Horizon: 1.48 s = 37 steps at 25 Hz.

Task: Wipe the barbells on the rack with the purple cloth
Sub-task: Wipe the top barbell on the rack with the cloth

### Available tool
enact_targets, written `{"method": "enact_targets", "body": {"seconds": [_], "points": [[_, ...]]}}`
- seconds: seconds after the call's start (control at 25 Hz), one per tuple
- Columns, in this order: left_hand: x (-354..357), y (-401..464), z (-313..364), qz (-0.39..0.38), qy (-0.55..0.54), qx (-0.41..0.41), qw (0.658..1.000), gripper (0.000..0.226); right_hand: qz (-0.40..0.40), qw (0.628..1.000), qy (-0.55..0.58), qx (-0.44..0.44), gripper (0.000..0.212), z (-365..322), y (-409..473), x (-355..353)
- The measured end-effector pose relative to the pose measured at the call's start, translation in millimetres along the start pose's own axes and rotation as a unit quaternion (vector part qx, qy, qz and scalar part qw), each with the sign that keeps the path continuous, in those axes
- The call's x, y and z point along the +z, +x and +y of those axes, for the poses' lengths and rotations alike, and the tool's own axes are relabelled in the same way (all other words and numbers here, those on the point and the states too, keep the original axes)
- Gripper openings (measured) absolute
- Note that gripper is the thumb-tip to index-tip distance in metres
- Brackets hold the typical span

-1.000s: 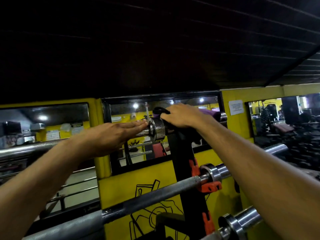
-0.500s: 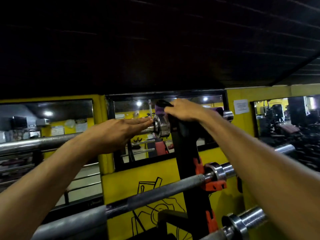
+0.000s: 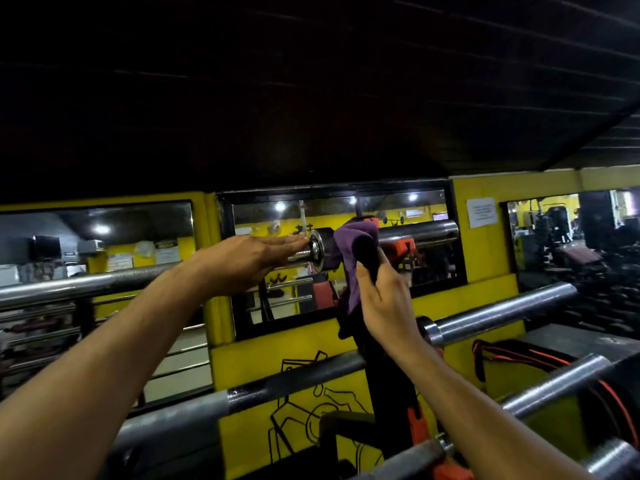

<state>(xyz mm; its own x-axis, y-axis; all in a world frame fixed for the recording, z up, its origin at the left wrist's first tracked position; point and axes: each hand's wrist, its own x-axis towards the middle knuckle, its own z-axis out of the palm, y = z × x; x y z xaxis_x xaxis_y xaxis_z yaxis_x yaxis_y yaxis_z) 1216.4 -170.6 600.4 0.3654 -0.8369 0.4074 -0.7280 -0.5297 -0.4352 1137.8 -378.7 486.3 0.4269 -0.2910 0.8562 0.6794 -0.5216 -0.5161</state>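
Flat-fingered, left hand (image 3: 242,263) steadies the top barbell (image 3: 415,234); right hand (image 3: 382,292) grasps the purple cloth (image 3: 353,258). Best wrap it snugly around the right sleeve, wiping outward.

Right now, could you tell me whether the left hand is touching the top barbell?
Touching. The head view shows the left hand with straight fingers lying on the top barbell beside its collar.

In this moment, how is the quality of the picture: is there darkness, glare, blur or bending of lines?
Head view: the ceiling fills the upper half almost black; glare streaks the chrome sleeve of the top barbell and lamps reflect in the mirror; the wide lens bows the lower barbell; the bottom right corner is smeared; the left hand, right hand and purple cloth are fairly sharp.
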Motion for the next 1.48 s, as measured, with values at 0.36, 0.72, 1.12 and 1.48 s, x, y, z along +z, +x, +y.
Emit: {"method": "enact_targets", "body": {"seconds": [0.36, 0.72, 1.12, 1.48], "points": [[8, 29, 26, 0.047, -0.077, -0.032, 0.995, 0.058, 0.282, 0.906, 0.109, 0.298, 0.044, 18, -20, -137], [18, 66, 30, 0.044, -0.053, -0.023, 0.997, 0.062, 0.322, 0.863, 0.237, 0.307, 0.043, 35, 33, -129], [27, 68, 29, 0.086, -0.053, -0.017, 0.995, 0.072, 0.218, 0.936, 0.145, 0.237, 0.058, 57, 65, -46], [24, 68, 33, 0.094, -0.034, -0.025, 0.995, 0.075, 0.234, 0.961, 0.043, 0.143, 0.025, 104, 89, -105]]}}
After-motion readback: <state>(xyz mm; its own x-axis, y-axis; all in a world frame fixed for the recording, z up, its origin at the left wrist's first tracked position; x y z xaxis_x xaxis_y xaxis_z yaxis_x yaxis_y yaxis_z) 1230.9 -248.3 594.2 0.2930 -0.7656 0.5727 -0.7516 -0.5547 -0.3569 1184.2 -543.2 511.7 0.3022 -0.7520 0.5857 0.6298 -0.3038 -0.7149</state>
